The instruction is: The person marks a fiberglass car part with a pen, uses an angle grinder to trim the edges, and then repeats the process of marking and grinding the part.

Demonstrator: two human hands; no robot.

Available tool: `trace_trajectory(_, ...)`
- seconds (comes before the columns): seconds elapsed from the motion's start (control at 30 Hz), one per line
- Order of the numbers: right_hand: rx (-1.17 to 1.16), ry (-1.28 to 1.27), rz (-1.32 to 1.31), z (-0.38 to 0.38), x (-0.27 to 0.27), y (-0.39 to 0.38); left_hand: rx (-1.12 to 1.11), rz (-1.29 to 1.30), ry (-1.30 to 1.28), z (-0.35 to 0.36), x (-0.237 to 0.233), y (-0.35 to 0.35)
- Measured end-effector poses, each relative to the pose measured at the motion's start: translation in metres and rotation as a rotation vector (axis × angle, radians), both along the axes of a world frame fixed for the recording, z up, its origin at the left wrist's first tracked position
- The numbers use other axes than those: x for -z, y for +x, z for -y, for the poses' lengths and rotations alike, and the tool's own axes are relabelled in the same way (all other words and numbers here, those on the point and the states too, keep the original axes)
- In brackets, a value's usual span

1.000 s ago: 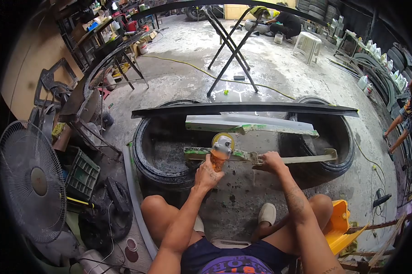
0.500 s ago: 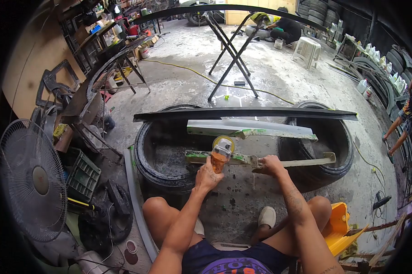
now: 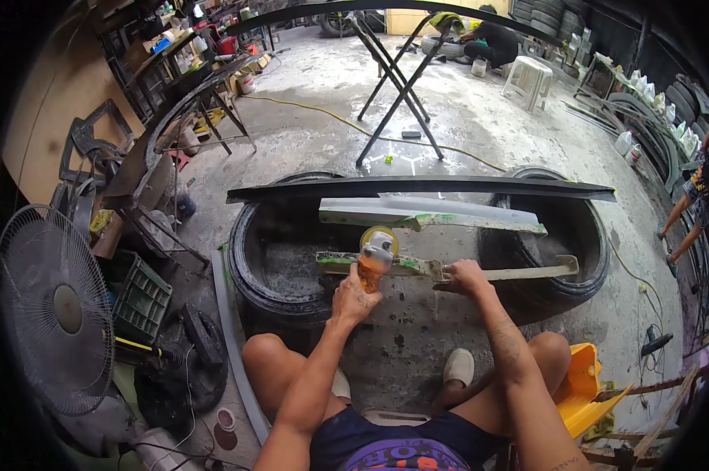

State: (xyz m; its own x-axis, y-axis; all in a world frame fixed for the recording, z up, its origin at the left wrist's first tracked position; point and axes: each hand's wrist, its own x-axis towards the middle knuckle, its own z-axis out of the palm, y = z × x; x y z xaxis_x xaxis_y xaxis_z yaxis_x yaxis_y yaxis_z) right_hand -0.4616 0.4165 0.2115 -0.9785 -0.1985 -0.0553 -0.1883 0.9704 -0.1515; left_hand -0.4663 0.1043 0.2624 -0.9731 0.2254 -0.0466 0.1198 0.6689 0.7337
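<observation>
My left hand [image 3: 356,300] is wrapped round the orange body of an angle grinder [image 3: 376,259]. The grinder's round yellowish disc [image 3: 380,237] overlaps the left part of a long, narrow trim strip [image 3: 519,273] with green and pale patches. Closed on the strip near its middle is my right hand [image 3: 466,278]. Just beyond lies a light grey panel [image 3: 449,212] with green marks along its edge. Farther out, a long black strip [image 3: 417,187] spans two tires, the left tire [image 3: 248,271] and the right tire [image 3: 594,275], both lying on their sides.
A standing fan [image 3: 68,310] and a green crate [image 3: 142,297] are on my left. A yellow plastic object [image 3: 582,385] sits by my right knee. Ahead stands a folding black stand [image 3: 398,86]. One person [image 3: 492,43] crouches at the back; another [image 3: 704,180] stands at right.
The angle grinder in my left hand has shifted slightly left along the trim strip. My right hand keeps its hold, and the view has moved a little.
</observation>
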Motion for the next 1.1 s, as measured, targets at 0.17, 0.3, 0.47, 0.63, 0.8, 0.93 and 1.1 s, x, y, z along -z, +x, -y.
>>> trace_trajectory(0.17,-0.023,0.004,0.005,0.003,-0.008,0.002,0.042,-0.02,0.012,-0.002,0.006,0.004)
trace_trajectory(0.3,0.025,0.014,0.028,0.002,0.0,-0.001,0.001,-0.022,0.018,-0.002,0.004,0.004)
trace_trajectory(0.47,0.017,-0.024,0.017,0.006,-0.01,0.003,0.015,0.011,0.007,-0.001,0.002,0.007)
trace_trajectory(0.63,0.013,-0.031,-0.014,0.0,0.003,0.0,-0.033,-0.027,0.015,0.001,0.001,0.004)
trace_trajectory(0.8,0.003,-0.007,0.01,0.002,-0.002,0.001,0.008,0.0,0.003,-0.001,-0.002,0.008)
trace_trajectory(0.93,0.005,-0.007,0.017,0.01,-0.021,0.008,-0.043,-0.019,-0.003,0.001,-0.009,0.003)
trace_trajectory(1.1,0.001,-0.032,0.001,0.012,-0.024,0.009,-0.051,-0.021,0.026,0.002,-0.007,0.004)
